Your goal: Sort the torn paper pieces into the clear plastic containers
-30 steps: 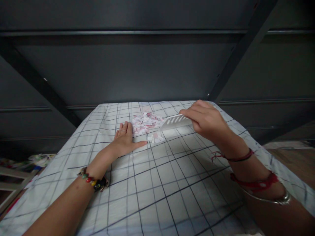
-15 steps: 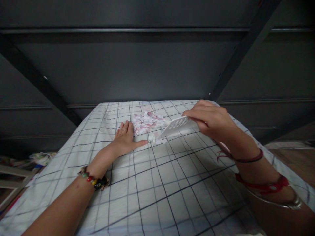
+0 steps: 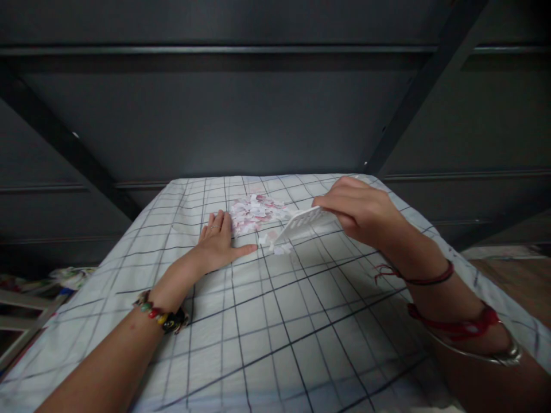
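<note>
My left hand (image 3: pixel 216 244) lies flat on the checked cloth, thumb spread, its fingertips beside a pile of torn paper scraps (image 3: pixel 252 217). The scraps are white and pinkish. In my right hand (image 3: pixel 359 211) is a thin white slotted plastic piece (image 3: pixel 297 222), pinched at its upper right end and held tilted. Its lower left edge meets a few loose white scraps (image 3: pixel 282 249) in front of the pile. Whatever handle it has is hidden by my fingers.
The white cloth with dark grid lines (image 3: pixel 267 332) covers the surface under both hands. A dark panelled wall (image 3: pixel 258 120) rises right behind it. At the lower left stand pale slats (image 3: pixel 21 312), with a bundle of fabric (image 3: pixel 71 278) near them.
My right hand and the slotted piece have shifted slightly left, and the loose scraps by its edge have moved a little. My left hand stays in place on the cloth.
</note>
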Tool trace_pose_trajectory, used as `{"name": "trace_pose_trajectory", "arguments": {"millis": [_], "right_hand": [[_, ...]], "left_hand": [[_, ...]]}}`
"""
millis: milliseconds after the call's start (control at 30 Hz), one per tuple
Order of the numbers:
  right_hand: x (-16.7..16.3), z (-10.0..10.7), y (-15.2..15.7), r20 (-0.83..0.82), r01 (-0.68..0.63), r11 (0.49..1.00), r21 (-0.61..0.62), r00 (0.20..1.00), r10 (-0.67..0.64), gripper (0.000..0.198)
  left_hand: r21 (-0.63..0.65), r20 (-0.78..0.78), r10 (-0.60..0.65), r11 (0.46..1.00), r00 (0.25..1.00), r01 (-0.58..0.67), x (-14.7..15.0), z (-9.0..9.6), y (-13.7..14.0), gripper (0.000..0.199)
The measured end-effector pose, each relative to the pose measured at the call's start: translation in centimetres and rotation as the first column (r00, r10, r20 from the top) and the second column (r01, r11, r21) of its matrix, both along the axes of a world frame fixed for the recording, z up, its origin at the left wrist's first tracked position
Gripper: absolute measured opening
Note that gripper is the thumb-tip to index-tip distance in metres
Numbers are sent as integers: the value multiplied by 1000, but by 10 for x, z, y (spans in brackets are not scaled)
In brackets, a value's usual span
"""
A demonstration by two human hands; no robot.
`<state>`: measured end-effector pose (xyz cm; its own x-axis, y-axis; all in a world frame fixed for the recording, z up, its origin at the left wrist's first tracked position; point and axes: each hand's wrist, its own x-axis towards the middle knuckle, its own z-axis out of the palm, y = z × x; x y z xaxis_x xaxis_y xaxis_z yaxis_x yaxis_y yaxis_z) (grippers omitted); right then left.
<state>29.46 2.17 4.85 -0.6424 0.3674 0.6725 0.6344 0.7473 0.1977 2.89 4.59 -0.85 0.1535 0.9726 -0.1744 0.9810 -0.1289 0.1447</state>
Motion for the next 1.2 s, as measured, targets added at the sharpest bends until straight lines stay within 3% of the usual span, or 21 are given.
{"name": "trace_pose_trajectory", "arguments": {"millis": [433, 700, 1200], "right_hand": [[8, 6, -4, 9, 133, 990, -42, 991, -133, 29], [11, 12, -6, 68, 103, 991, -90, 993, -97, 27], [5, 13, -9, 27, 43, 988, -146, 999, -39, 30]], "left_hand": [[14, 13, -11, 1000, 1000, 11, 1, 2, -1, 109], [14, -12, -11, 1000, 1000, 11, 1, 1, 0, 108], [13, -7, -9, 1000, 1000, 9, 1, 1, -1, 108]]}}
